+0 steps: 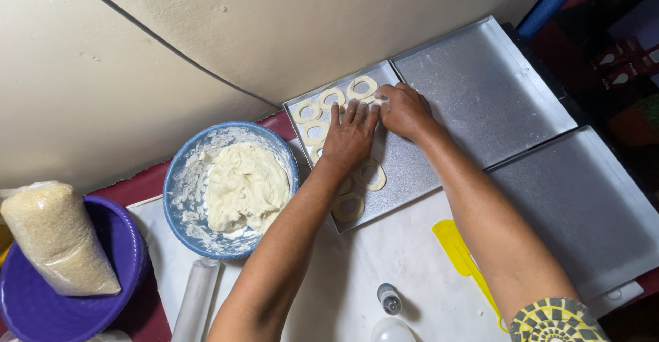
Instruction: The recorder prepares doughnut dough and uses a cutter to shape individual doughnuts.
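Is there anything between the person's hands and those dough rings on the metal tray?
Nothing visible does. The left hand lies flat on the tray among the dough rings, partly covering some. The right hand rests by the ring in the top row. The bowl of dough sits off to the side.

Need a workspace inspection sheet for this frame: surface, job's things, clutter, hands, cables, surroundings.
Surface: white board on a dark red table.
Job's things: dough rings on a metal tray; blue bowl with dough.
Clutter: two more trays, yellow spatula, rolling pin, small bottle, purple bowl holding a bag of grain.
Hands: left hand flat on the tray; right hand at a ring.
Cables: one dark cable across the wall.
Surroundings: cream wall.
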